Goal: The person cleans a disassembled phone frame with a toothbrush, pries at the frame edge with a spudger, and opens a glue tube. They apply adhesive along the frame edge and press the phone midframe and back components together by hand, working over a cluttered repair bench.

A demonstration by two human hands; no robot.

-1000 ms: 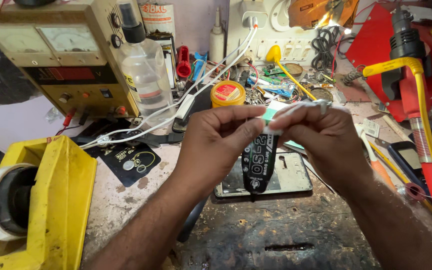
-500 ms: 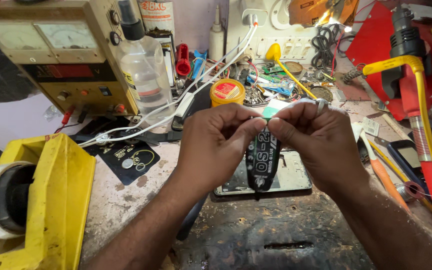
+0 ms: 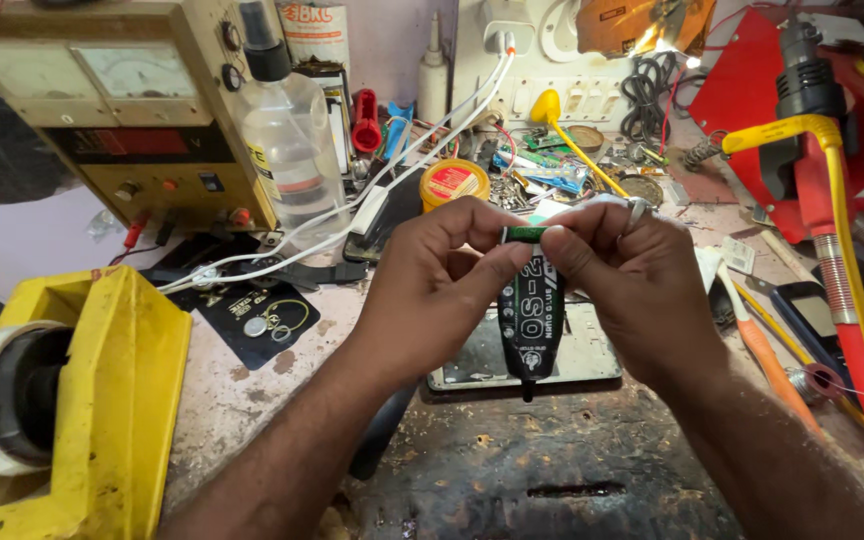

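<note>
Left hand (image 3: 442,285), right hand (image 3: 632,285) — both pinching | glossy black glue tube (image 3: 530,320)

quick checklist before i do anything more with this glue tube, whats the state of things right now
1. Both hands on the tube: ok. Left hand and right hand pinch the top of the black glue tube.
2. Tube direction: ok. It hangs nozzle down over the metal plate.
3. Nozzle capped or open: cannot tell, the tip is too small to read.
4. Glue leaking at the tip: cannot tell.
5. Room under the hands: ok. Only the plate lies below; the yellow tape dispenser sits well off to the left.
6. Cables: ok. The white cable runs behind the hands, apart from them.
</note>
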